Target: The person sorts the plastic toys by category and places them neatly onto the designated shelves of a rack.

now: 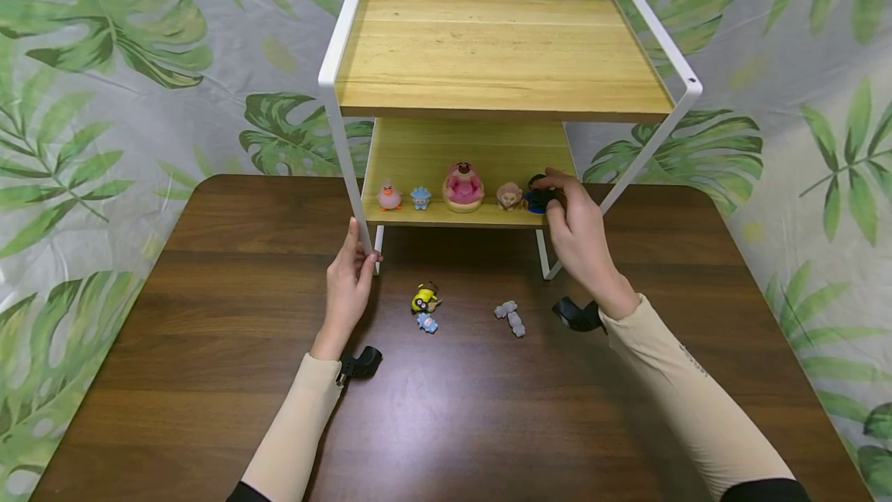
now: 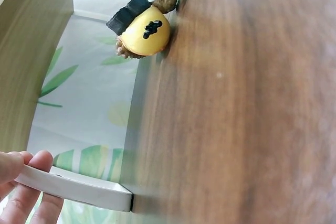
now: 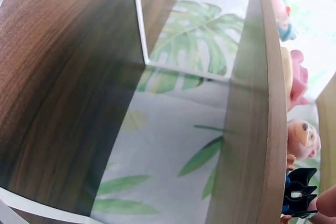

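My left hand point(image 1: 351, 285) grips the white front leg of a two-tier shelf point(image 1: 502, 53), thumb on one side and fingers on the other, in the left wrist view too. At the right end of the lower board, my right hand point(image 1: 577, 227) pinches a small black-and-blue figurine point(image 3: 300, 192), which stands on the board. Left of it sit a pinkish-brown bear figurine point(image 1: 509, 195), a larger pink bear figurine point(image 1: 463, 187), a small blue figurine point(image 1: 420, 197) and a pink duck figurine point(image 1: 389, 196).
On the brown table point(image 1: 446, 417) in front of the shelf lie a yellow-and-black figurine point(image 1: 423, 298), a light blue figurine point(image 1: 427, 322) and small grey figurines point(image 1: 511, 318). A leaf-patterned cloth point(image 1: 104, 99) hangs behind.
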A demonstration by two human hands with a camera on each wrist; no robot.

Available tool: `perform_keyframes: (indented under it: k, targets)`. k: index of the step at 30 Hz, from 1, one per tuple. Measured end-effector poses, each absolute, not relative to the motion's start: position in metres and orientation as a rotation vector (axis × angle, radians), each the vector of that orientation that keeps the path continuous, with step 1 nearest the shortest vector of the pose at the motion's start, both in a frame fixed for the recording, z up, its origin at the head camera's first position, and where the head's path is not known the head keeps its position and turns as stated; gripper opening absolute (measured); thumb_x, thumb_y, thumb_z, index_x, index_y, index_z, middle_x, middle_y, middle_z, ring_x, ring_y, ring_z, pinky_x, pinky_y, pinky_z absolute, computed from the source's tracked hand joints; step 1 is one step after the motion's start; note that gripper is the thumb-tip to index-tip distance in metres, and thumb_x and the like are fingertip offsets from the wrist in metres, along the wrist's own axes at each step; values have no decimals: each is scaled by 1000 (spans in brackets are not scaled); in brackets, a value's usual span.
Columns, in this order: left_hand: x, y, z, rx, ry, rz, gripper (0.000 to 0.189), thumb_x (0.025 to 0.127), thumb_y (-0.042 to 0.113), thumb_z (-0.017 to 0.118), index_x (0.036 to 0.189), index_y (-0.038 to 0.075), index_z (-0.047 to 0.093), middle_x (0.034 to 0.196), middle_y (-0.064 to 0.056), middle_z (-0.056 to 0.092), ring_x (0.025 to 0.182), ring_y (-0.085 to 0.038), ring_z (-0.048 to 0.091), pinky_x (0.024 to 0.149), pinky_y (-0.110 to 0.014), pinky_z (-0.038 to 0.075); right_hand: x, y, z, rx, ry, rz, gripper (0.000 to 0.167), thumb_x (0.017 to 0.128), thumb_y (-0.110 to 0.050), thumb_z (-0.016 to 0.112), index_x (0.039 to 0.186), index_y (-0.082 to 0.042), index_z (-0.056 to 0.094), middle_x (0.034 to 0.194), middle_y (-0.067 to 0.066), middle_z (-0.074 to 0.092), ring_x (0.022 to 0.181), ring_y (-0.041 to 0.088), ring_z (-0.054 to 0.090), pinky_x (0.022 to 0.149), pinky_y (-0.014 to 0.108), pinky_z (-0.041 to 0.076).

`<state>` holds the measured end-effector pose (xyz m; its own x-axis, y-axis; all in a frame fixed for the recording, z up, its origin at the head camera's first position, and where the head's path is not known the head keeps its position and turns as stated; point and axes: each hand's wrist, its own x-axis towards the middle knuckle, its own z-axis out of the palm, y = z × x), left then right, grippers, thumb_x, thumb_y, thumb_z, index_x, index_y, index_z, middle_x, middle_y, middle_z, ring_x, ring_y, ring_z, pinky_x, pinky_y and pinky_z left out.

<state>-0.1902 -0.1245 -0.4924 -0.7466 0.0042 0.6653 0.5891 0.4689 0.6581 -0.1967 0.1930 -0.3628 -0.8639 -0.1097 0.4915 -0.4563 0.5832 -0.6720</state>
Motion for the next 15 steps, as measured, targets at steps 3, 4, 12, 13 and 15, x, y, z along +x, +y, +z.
perform_keyframes:
  k: [3, 4, 12, 13, 15]
  targets:
    - [-190, -125, -493, -490, -2125, -1274, 94, 90, -10, 57, 150, 49, 14, 87, -19, 57, 75, -29, 63, 63, -40, 53, -195, 193, -362, 468, -2405, 1187, 31, 97, 2, 34, 119, 6, 55, 136, 23, 48, 130, 30, 42, 75, 40, 34]
    - [-190, -125, -493, -491, -2123, -1272, 94, 90, -10, 57, 150, 48, 15, 87, -19, 57, 75, -29, 63, 63, -40, 53, -195, 193, -362, 475, -2398, 1189, 30, 97, 3, 34, 119, 6, 55, 136, 24, 48, 130, 30, 42, 75, 39, 34]
    - [-190, -124, -492, -490, -2125, -1271, 94, 90, -10, 58, 150, 48, 14, 87, -19, 57, 75, -29, 63, 63, -40, 53, -191, 195, -358, 527, -2355, 1197, 31, 96, 8, 35, 122, 8, 52, 131, 23, 51, 129, 25, 43, 99, 41, 40]
    - [-190, -124, -492, -491, -2125, -1271, 94, 90, -10, 58, 150, 48, 14, 87, -19, 57, 75, -29, 63, 63, -40, 53, -190, 195, -357, 531, -2350, 1200, 32, 96, 8, 35, 123, 8, 52, 131, 23, 52, 129, 25, 43, 100, 41, 39]
    - [-190, -124, -492, -492, -2126, -1274, 94, 90, -10, 58, 150, 48, 14, 87, -19, 57, 76, -29, 63, 63, -40, 53, -189, 196, -356, 539, -2341, 1208, 32, 96, 8, 36, 124, 8, 52, 131, 23, 52, 129, 25, 44, 103, 42, 37]
